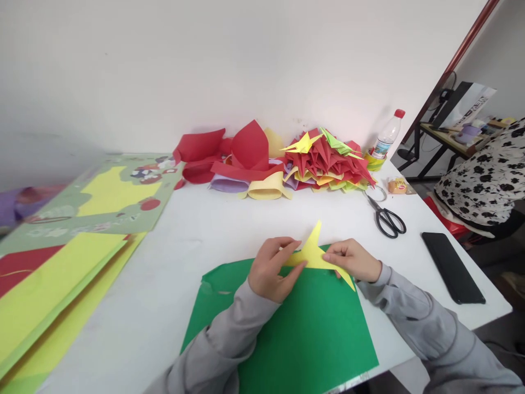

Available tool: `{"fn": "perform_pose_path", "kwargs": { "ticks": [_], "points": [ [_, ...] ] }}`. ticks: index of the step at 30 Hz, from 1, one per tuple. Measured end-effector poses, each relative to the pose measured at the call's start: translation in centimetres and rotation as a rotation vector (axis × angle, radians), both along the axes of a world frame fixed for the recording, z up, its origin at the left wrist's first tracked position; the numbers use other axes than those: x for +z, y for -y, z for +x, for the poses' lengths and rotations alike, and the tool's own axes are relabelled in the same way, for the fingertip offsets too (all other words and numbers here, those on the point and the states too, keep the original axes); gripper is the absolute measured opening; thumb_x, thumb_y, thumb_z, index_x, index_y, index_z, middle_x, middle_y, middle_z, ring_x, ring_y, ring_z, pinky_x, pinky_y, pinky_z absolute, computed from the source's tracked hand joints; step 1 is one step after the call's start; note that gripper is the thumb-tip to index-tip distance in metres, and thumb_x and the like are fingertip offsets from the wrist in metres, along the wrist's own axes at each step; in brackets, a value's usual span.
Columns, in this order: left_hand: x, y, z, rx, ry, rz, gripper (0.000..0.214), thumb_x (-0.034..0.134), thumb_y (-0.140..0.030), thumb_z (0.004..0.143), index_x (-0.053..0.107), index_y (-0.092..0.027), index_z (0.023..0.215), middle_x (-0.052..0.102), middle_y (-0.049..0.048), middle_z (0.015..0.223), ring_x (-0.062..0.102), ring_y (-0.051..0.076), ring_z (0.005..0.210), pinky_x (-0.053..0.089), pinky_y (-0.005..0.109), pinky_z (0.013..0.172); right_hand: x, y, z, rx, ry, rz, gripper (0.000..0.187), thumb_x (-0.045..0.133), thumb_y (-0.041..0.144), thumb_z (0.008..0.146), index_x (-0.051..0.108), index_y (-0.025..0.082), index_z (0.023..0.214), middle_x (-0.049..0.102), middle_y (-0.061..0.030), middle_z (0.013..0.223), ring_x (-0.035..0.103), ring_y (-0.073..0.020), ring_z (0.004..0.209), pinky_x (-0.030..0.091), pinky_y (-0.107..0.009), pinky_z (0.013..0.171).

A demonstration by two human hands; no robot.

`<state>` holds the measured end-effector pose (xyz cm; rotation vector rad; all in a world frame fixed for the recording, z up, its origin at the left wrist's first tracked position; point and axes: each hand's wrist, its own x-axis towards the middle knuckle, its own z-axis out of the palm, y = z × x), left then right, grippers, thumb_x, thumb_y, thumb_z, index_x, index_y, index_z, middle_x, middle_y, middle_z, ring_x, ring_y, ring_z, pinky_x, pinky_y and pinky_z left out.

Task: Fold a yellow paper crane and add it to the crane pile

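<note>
Sheets of yellow paper point(53, 295) lie stacked along the left edge of the surface point(197, 230). At the near edge a green sheet point(287, 339) lies flat; over its far edge the left hand point(273, 268) pinches the left tip of a folded yellow paper point(314, 254), and the right hand point(353, 260) grips its right side. Black scissors point(388, 219) and a dark phone point(451, 267) lie toward the right edge.

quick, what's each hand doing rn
left hand: closed, pinching the left end of the yellow paper
right hand: closed on the right side of the same paper, over the green sheet
</note>
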<state>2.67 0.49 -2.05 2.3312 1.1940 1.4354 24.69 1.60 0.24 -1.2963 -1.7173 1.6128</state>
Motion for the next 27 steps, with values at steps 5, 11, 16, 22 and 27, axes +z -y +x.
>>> {"fn": "perform_pose_path", "kwargs": {
  "ticks": [5,11,16,22,27],
  "points": [
    [1.2,2.1,1.4,-0.055,0.303,-0.190,0.009,0.069,-0.020,0.076,0.069,-0.021,0.067,0.059,0.0009,0.056,0.051,0.012,0.050,0.045,0.026,0.050,-0.2,0.0,-0.7,-0.200,-0.312,-0.279,0.051,0.072,0.063,0.063,0.055,0.015,0.059,0.047,0.0069,0.037,0.028,-0.0031,0.027,0.016,-0.018,0.029],
    [0.1,1.8,3.3,-0.408,0.875,-1.161,0.046,0.086,-0.033,0.052,0.072,-0.017,0.093,0.071,0.0056,0.082,0.058,0.014,0.057,0.047,0.024,0.046,0.2,1.0,-1.7,-0.007,-0.613,-0.604,0.041,0.076,0.050,0.065,0.058,0.013,0.069,0.045,0.0089,0.035,0.025,-0.0023,0.025,0.017,-0.016,0.029],
    [-0.4,1.6,3.4,-0.462,1.189,-1.237,0.054,0.091,-0.028,0.045,0.072,-0.019,0.095,0.072,0.0054,0.092,0.058,0.010,0.058,0.046,0.022,0.051,0.1,1.7,-2.2,0.051,-0.566,-0.637,0.043,0.075,0.053,0.065,0.058,0.013,0.068,0.046,0.0081,0.036,0.026,-0.0032,0.026,0.018,-0.017,0.028],
    [-0.7,0.3,1.9,-0.196,1.131,-0.984,0.071,0.091,-0.033,0.040,0.067,-0.019,0.106,0.071,0.0067,0.097,0.065,0.023,0.084,0.053,0.036,0.075,0.2,1.0,-1.2,-0.138,-0.154,-0.138,0.048,0.065,0.062,0.072,0.055,0.016,0.062,0.053,0.0054,0.041,0.036,-0.0044,0.032,0.024,-0.018,0.033],
    [-0.3,-1.2,-0.5,0.038,0.375,-0.504,0.037,0.078,-0.040,0.062,0.072,-0.022,0.094,0.069,0.0066,0.095,0.063,0.024,0.089,0.053,0.038,0.078,0.2,-0.1,0.3,0.045,0.124,0.068,0.048,0.058,0.060,0.080,0.052,0.018,0.057,0.050,0.0049,0.039,0.033,-0.0056,0.033,0.024,-0.020,0.038]
  ]
}}
